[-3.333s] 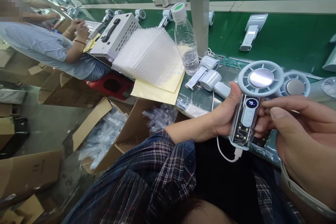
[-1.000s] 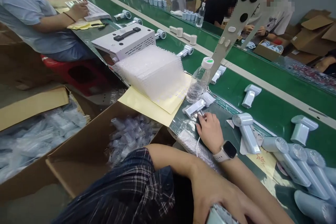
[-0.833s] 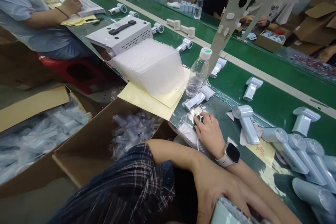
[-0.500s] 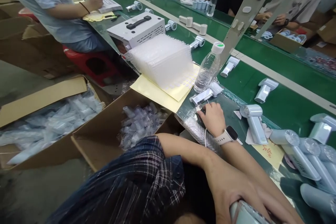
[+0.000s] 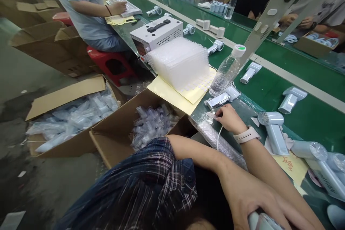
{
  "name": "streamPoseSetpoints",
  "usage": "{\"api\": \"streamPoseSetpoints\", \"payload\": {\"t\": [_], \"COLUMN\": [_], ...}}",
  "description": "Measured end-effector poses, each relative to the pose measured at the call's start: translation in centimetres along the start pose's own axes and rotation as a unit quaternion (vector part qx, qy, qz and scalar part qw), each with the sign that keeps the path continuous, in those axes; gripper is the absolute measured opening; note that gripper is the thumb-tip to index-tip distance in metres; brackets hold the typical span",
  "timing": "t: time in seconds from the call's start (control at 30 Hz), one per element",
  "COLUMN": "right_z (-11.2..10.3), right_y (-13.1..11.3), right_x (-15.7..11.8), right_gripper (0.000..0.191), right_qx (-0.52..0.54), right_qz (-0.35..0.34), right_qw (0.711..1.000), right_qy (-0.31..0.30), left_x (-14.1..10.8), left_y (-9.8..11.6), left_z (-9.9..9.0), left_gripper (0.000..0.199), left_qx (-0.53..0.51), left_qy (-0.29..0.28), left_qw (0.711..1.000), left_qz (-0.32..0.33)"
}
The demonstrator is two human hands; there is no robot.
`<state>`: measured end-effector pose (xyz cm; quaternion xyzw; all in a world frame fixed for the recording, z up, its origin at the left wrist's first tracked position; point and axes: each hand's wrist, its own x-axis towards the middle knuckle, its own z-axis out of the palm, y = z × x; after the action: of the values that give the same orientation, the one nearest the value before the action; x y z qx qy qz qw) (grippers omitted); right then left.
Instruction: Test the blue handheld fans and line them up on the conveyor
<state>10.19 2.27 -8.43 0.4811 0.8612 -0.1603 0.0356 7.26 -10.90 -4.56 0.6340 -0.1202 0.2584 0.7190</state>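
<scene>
Head cam: L hand holds shiny lt.-blue device, part-hidden.

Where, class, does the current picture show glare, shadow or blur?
Head view throughout: bright glare on the fan near the clear bottle; deep shadow beside the red stool; smeared floor at the left edge; distant people softened, one pixelated top right; the pale thing by the right hand too unclear to identify.

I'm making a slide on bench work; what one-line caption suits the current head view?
Left hand holding a pale device, right hand near a white cable.
</scene>
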Motion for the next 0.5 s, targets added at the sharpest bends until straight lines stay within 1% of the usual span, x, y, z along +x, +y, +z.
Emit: {"api": "streamPoseSetpoints", "payload": {"t": [0.1, 0.17, 0.2, 0.27, 0.37, 0.5], "right_z": [-0.4, -0.6, -0.7, -0.9, -1.3, -1.9], "right_y": [-0.8, -1.5, -1.9, -2.5, -2.9, -3.6], "right_x": [-0.2, -0.5, -0.6, -0.6, -0.1, 0.3], "right_gripper": [0.023, 0.028, 0.031, 0.037, 0.041, 0.037], "right_qx": [-0.013, -0.018, -0.020, -0.021, -0.004, 0.061], "right_qz": [-0.015, -0.020, -0.019, -0.007, 0.013, 0.007], "right_qw": [0.999, 0.999, 0.999, 0.999, 0.998, 0.995], "right_qy": [-0.025, -0.036, -0.039, -0.045, -0.062, -0.079], "left_x": [-0.3, -0.5, -0.6, -0.7, -0.7, -0.5], "left_y": [-0.9, -1.5, -1.7, -1.8, -1.6, -1.1], "left_z": [-0.7, -1.4, -1.7, -2.3, -2.8, -3.1], "left_gripper": [0.094, 0.093, 0.095, 0.098, 0.094, 0.092], "left_qx": [-0.031, -0.048, -0.052, -0.048, -0.037, -0.043], "left_qy": [0.019, 0.031, 0.027, -0.005, -0.048, -0.048], "left_qw": [0.999, 0.998, 0.998, 0.999, 0.998, 0.996], "left_qz": [-0.005, 0.002, 0.005, 0.000, -0.019, -0.064]}}
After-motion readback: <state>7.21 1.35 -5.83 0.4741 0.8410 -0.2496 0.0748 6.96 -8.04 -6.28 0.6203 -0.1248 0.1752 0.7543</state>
